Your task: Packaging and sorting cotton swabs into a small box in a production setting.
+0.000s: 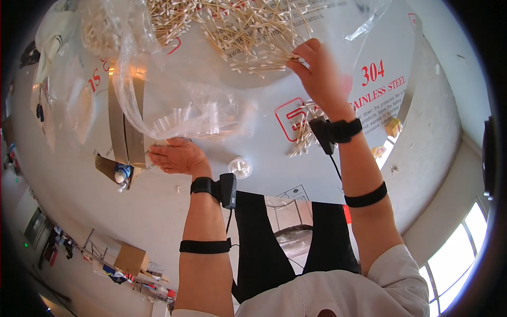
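Head view: right hand (318,74) was up at about 1 o'clock of frame centre, its grip pinched narrow on a small bundle of cotton swabs (264,62). The bundle's long axis ran roughly 9-to-3, tips pointing toward 9 o'clock, away from the palm. The loose swab pile (232,24) lay just beyond at 11 o'clock of that hand, touching or nearly touching the held bundle; right hand was clearly the nearer one to it.

Left hand (178,157) sat at 9 o'clock of centre, palm flat on the counter (253,95), fingers pointing to 9 o'clock, grip slack and holding nothing I could confirm. It rested at the lower edge of a clear plastic bag (174,100) with a row of swabs inside. Small round clear lid or cup (240,167) was just at 3 o'clock of the left wrist.

More swabs (301,134) lay under the right wrist, partly hidden by the wrist strap. Bag glare blurred its contents; couldn't tell whether left fingertips pinned the bag. Pile was cut off at the top edge.
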`<state>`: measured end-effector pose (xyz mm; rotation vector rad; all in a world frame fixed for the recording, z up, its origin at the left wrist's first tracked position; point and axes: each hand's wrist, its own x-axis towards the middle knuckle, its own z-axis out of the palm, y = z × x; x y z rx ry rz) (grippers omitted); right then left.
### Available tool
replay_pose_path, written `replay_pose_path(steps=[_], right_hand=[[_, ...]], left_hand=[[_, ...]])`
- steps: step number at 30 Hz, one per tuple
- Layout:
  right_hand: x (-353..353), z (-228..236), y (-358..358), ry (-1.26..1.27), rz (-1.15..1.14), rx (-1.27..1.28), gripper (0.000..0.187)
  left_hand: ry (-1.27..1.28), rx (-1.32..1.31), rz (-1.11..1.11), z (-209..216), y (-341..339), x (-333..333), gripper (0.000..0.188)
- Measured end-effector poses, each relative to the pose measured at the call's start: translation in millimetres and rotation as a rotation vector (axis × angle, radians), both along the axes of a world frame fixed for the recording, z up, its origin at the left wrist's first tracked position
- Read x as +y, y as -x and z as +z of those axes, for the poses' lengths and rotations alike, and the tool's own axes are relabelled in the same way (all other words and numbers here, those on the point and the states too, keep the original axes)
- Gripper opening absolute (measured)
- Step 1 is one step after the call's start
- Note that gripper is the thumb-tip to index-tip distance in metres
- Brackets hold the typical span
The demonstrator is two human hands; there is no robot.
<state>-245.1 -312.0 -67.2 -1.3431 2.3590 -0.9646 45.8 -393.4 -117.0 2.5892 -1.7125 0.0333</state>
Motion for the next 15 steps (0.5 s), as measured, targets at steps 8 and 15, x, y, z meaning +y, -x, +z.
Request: replay_pose_path(steps=[8,15], right_hand=[[102,58,4,-0.154,0.036,-0.193,0.014],[86,54,13,-0.265,-0.118,-0.147,0.036]], left_hand=[[-0.007,-0.017,-0.002,0,-3,0,0.061],[0.002,0.017,0.017,4,-1,-1,0.061]])
